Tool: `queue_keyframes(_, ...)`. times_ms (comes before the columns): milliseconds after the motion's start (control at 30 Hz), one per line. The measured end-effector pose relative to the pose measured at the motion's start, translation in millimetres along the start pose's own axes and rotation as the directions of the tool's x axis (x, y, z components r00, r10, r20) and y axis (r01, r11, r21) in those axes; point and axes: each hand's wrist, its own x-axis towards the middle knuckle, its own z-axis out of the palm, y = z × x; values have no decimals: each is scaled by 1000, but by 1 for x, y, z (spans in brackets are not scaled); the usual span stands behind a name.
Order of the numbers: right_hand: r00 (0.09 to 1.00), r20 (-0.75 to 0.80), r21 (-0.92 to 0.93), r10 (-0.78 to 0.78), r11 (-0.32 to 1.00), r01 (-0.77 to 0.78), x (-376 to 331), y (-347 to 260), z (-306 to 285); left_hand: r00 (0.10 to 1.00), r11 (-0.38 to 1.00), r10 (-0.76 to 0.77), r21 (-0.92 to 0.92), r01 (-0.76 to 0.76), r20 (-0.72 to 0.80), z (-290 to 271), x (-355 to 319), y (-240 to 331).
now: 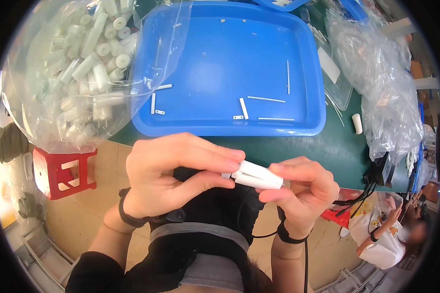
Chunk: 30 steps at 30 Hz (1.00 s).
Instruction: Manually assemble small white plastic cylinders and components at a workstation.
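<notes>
Between my two hands, just in front of the table edge, is a white plastic cylinder point(257, 175) with a long slot in its side. My left hand point(181, 168) pinches its left end with thumb and fingertips, where a small white part sticks out. The right end sits in the fingertips of my right hand point(300, 188). Beyond my hands a blue tray point(220, 128) rests on the table. Several thin white rods point(266, 99) and short flat white strips point(244, 108) lie in it.
A clear bag point(90, 73) of white cylinders stands left of the tray. Crumpled clear plastic point(376, 78) and a loose white cylinder point(357, 124) lie on the green table point(259, 146) at right. A red stool point(58, 173) is at left. Another person point(381, 234) sits at far right.
</notes>
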Motion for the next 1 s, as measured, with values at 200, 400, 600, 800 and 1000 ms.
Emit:
queue_keyframes(200, 997, 81, -35, -14, 999, 17, -3, 4, 3, 1000, 1000, -14, 16, 14, 27, 2, -8, -4)
queue_keyframes(400, 987, -155, -266, -47, 964, 4, 19, -3, -42, 990, 998, -38, 64, 30, 133, 7, -11, -8)
queue_keyframes(600, 987, -150, -913, 51, 375, -158, 30, 22, -122, 984, 990, -139, 12, 138, 114, 9, -15, -11)
queue_keyframes(800, 990, -140, -915, 20, 378, -138, 33, 46, -128, 977, 991, -129, -3, 132, 170, 14, -14, -13)
queue_keyframes(1000, 836, -547, -621, -56, 696, -360, 20, 16, -77, 942, 923, -335, -194, 332, 15, 15, -15, -10)
